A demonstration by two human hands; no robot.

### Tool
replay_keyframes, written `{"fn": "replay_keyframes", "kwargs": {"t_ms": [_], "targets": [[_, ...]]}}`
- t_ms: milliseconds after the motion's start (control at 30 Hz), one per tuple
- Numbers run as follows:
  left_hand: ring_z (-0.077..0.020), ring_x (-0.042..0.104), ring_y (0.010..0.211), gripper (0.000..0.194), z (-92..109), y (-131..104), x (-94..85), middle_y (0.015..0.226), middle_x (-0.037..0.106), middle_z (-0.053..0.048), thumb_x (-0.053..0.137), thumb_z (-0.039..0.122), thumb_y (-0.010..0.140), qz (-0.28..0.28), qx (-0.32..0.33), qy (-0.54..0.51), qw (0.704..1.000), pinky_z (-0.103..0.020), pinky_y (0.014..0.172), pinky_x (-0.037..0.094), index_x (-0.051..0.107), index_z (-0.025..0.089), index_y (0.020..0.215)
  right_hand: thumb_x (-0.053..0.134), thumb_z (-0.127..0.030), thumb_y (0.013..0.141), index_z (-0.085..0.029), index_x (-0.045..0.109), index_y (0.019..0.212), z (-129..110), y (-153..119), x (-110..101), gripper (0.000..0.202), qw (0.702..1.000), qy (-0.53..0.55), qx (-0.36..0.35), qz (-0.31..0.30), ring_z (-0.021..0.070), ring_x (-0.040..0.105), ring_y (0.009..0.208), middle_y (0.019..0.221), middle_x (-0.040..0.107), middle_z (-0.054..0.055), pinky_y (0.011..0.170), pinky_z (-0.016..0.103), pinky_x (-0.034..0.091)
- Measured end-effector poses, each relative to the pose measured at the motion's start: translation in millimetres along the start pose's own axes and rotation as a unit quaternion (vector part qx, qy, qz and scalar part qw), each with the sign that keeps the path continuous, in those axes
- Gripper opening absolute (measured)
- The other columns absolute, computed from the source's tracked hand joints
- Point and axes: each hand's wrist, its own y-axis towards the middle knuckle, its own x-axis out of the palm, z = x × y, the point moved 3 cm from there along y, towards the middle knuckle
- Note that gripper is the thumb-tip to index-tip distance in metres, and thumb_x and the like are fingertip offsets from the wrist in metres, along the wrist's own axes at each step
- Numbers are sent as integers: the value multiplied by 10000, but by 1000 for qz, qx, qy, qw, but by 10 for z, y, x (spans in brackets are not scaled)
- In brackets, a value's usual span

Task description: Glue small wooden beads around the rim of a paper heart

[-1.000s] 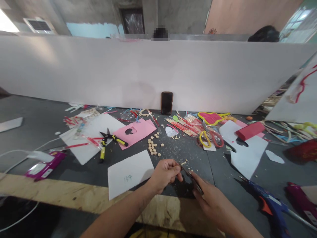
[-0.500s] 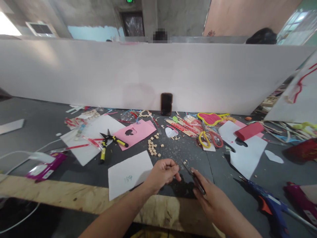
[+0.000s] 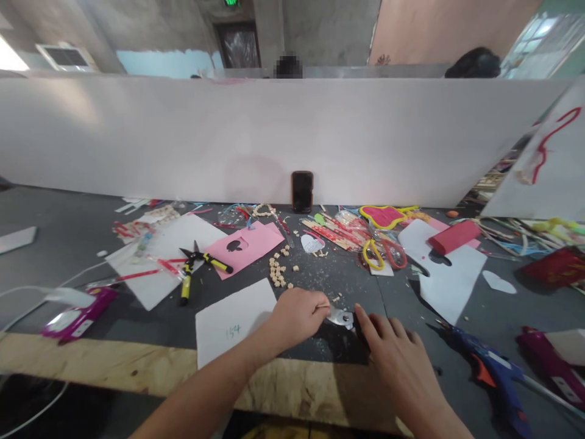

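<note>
Your left hand (image 3: 299, 312) is pinching a thin, pale sliver (image 3: 323, 305) between thumb and fingers, over the near middle of the dark table (image 3: 393, 292). A metal-headed tool (image 3: 340, 317) is sitting just right of it, its head facing your left fingertips. Your right hand (image 3: 397, 349) is covering the rest of the tool; its underside is staying hidden, so I cannot tell whether it is gripping. With metal sitting that near, a slipping tool could be nipping your fingertips, and a loosening pinch could be dropping the sliver. The small wooden pieces (image 3: 276, 272) are lying loose, far left; a brushing wrist could be scattering them.
</note>
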Motion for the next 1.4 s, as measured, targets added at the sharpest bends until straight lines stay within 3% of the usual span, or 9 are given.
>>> {"fn": "replay_keyframes", "kwargs": {"t_ms": [233,400,567,700,833,967,1133,1267,1400], "targets": [[-210,634,679,182,26,98,68,692,705,-38,533,273,762,-56,8,47,997,-256,586,371,684,231,670,484,-22,755,-259,501,1284,-109,-69,81,581,999,-13,-50,1,260,595,936,1196,614,104,665,374,481],[-206,624,667,177,-26,236,20,641,681,-44,549,259,741,-47,4,32,998,-251,569,353,665,211,616,483,-29,741,-258,506,1282,-169,-171,152,588,996,-5,-84,11,264,586,957,1279,567,91,676,390,493],[-164,613,738,191,-240,637,-134,778,694,-13,497,273,794,-5,-7,-7,1000,-212,592,359,676,209,774,481,-20,728,-263,503,1281,-160,-240,206,604,996,30,-76,23,263,579,982,1251,592,65,673,374,498],[-176,595,753,179,-449,1013,-161,817,684,-39,494,201,765,33,-41,-5,999,-221,614,358,671,177,771,496,-25,726,-256,497,1283,-166,-271,221,603,997,49,-56,34,266,577,976,1209,620,59,703,394,493],[-177,585,759,184,-573,1187,-172,833,675,-40,545,179,720,53,-55,-22,997,-219,626,358,669,171,856,522,-53,731,-255,502,1275,-179,-301,220,581,996,63,-46,46,262,570,988,1203,622,65,726,372,476],[-166,556,709,177,-648,1113,-249,743,644,-24,507,253,782,75,-63,-56,994,-224,625,355,656,159,797,496,-37,727,-263,494,1274,-167,-314,219,592,994,78,-45,59,255,572,1000,1199,623,55,746,381,469],[-128,524,617,296,-665,753,-270,742,629,-8,390,284,841,87,-79,-136,984,-212,583,363,648,144,881,437,16,681,-212,526,1211,-82,-323,265,583,989,125,-16,80,242,587,986,1172,634,70,762,377,476],[-95,486,516,361,-576,383,-124,822,650,-30,359,315,852,68,-81,-208,972,-203,508,372,611,127,1029,440,-11,691,-164,574,1089,50,-324,310,448,978,194,3,81,229,587,1006,1155,627,111,825,361,482],[-117,562,602,285,-422,125,88,801,682,-32,425,304,836,32,-65,-279,957,-208,585,424,598,149,1001,466,-237,839,-184,605,980,219,-300,247,205,966,239,30,89,243,594,1032,1160,616,128,855,387,496]]}}
